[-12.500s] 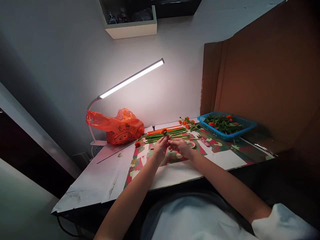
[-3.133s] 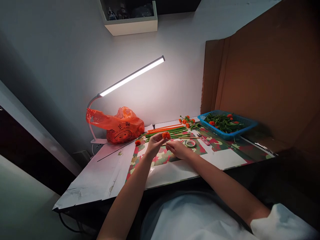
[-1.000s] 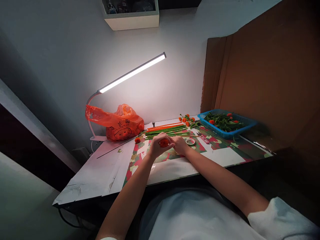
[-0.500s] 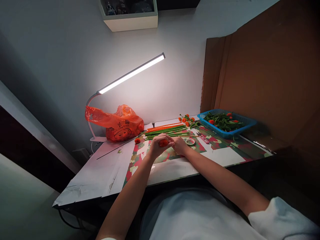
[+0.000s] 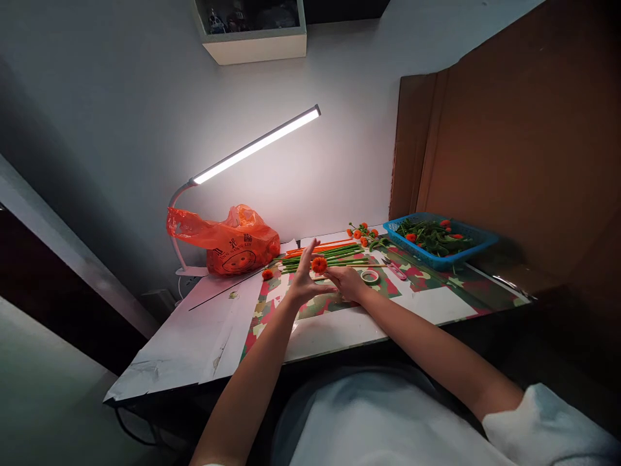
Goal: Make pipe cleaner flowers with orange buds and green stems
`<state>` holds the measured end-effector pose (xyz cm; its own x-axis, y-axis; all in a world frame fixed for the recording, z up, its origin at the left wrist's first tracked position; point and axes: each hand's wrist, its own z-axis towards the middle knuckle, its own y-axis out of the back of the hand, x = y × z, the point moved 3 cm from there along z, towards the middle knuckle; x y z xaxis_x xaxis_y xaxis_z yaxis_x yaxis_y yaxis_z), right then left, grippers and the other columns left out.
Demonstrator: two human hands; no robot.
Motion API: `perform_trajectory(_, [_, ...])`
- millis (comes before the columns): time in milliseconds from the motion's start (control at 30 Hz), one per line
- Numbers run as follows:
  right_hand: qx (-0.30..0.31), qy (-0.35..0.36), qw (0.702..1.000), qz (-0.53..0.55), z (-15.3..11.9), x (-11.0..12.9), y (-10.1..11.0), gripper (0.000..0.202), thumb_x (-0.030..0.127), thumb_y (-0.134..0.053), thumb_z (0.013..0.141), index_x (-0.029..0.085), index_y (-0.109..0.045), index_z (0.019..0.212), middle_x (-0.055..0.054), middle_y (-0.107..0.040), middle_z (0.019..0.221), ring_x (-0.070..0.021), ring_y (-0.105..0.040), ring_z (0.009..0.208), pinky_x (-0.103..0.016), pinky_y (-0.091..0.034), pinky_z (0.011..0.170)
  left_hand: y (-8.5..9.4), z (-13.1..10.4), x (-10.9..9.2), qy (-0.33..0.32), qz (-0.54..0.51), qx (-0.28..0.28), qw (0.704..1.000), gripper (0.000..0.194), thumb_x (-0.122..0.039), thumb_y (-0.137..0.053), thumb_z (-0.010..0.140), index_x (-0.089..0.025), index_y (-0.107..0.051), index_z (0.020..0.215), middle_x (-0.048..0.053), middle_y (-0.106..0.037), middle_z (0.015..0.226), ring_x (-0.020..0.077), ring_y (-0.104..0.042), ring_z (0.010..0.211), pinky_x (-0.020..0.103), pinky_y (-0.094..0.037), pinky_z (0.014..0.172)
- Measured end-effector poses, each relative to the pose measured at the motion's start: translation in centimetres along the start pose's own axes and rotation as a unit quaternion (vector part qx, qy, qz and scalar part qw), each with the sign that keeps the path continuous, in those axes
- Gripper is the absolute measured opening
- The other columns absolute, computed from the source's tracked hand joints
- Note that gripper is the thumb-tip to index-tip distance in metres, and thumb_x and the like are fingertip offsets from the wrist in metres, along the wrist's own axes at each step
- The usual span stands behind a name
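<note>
An orange flower [image 5: 319,265] with a round, many-petalled head sits between my two hands, above the camouflage-patterned mat. My right hand [image 5: 348,283] is closed at the flower's base, its fingertips pinching just below the head; how much stem there is stays hidden. My left hand [image 5: 305,286] is open beside the flower, thumb and fingers spread wide apart. Behind the hands lie several green stems [image 5: 334,254] and orange sticks [image 5: 320,246]. A roll of pale green tape [image 5: 369,277] rests just right of my right hand. Another orange flower head [image 5: 267,274] lies to the left.
Pink-handled scissors [image 5: 396,270] lie right of the tape. A blue basket [image 5: 439,260] of leaves and orange flowers stands at back right, near more flowers [image 5: 361,233]. An orange plastic bag [image 5: 237,246] and a lit lamp [image 5: 257,144] are at back left, by a thin dark stick [image 5: 226,290].
My left hand has let go of the flower and spread its fingers. The flower head, cupped by the left hand before, now shows fully, slightly higher. My right hand stays in place.
</note>
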<state>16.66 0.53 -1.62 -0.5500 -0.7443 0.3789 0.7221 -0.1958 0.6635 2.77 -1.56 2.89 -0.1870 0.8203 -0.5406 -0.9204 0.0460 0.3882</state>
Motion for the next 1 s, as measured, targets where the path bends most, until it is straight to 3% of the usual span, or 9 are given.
perform_trajectory(67, [-0.003,-0.001,1.000,0.009,0.0,0.1,0.1,0.029,0.031,-0.041,0.096,0.018,-0.067,0.092,-0.005,-0.069,0.082,-0.0162,-0.060,0.072,-0.023,-0.036,0.062,0.3,-0.1,0.0,0.003,-0.004,-0.001,1.000,0.106,-0.054,-0.081,0.050,-0.028,-0.034,0.141,0.017,-0.038,0.142,0.0250,-0.053,0.108,0.042,-0.042,0.094])
perform_trajectory(133, [0.002,-0.001,1.000,0.007,0.0,0.2,0.1,0.029,0.030,-0.043,0.096,0.017,-0.068,0.090,-0.005,-0.068,0.078,-0.0158,-0.059,0.070,-0.023,-0.035,0.061,0.5,0.0,-0.4,-0.010,-0.002,0.003,1.000,0.102,-0.052,-0.081,0.053,-0.029,-0.033,0.141,0.016,-0.035,0.143,0.0252,-0.052,0.109,0.042,-0.042,0.095])
perform_trajectory(300, [0.020,0.013,0.999,-0.023,0.1,0.1,-0.1,0.024,0.023,-0.046,0.093,0.018,-0.068,0.086,-0.003,-0.067,0.076,-0.0143,-0.057,0.068,-0.023,-0.033,0.060,0.5,0.3,-1.4,-0.039,0.008,0.016,0.999,0.055,-0.047,-0.078,0.063,-0.023,-0.064,0.111,0.013,-0.051,0.129,0.0263,-0.051,0.113,0.043,-0.041,0.097])
perform_trajectory(433, [0.058,0.017,0.996,-0.068,0.0,-0.3,-0.6,0.019,0.018,-0.050,0.090,0.019,-0.068,0.092,-0.004,-0.069,0.082,-0.0151,-0.058,0.070,-0.023,-0.031,0.059,0.1,0.3,-1.3,-0.005,0.008,0.027,1.000,0.023,-0.041,-0.073,0.071,-0.020,-0.069,0.076,0.011,-0.061,0.114,0.0239,-0.057,0.103,0.042,-0.045,0.090])
perform_trajectory(600, [0.062,0.009,0.995,-0.073,-0.1,-0.9,-1.2,0.022,0.021,-0.046,0.092,0.019,-0.068,0.090,-0.004,-0.068,0.078,-0.0149,-0.057,0.067,-0.024,-0.029,0.056,0.0,0.3,-1.4,0.009,0.025,0.025,0.999,0.026,-0.041,-0.069,0.075,-0.018,-0.063,0.063,0.011,-0.065,0.104,0.0237,-0.058,0.097,0.040,-0.046,0.084])
perform_trajectory(833, [0.041,0.015,0.997,-0.057,-0.3,-0.7,-0.9,0.023,0.021,-0.045,0.093,0.019,-0.068,0.089,-0.004,-0.068,0.078,-0.0143,-0.057,0.067,-0.023,-0.030,0.057,0.1,0.5,-1.7,0.009,0.021,0.021,1.000,0.027,-0.041,-0.066,0.078,-0.018,-0.061,0.064,0.011,-0.066,0.101,0.0231,-0.058,0.097,0.040,-0.045,0.086])
perform_trajectory(1000, [0.039,0.005,0.999,-0.017,-0.3,-0.4,-0.6,0.030,0.030,-0.040,0.097,0.019,-0.067,0.089,-0.003,-0.066,0.075,-0.0138,-0.055,0.066,-0.023,-0.030,0.057,0.0,0.4,-1.7,0.009,0.015,0.020,1.000,0.028,-0.041,-0.064,0.079,-0.018,-0.060,0.063,0.010,-0.067,0.099,0.0225,-0.059,0.096,0.040,-0.044,0.088])
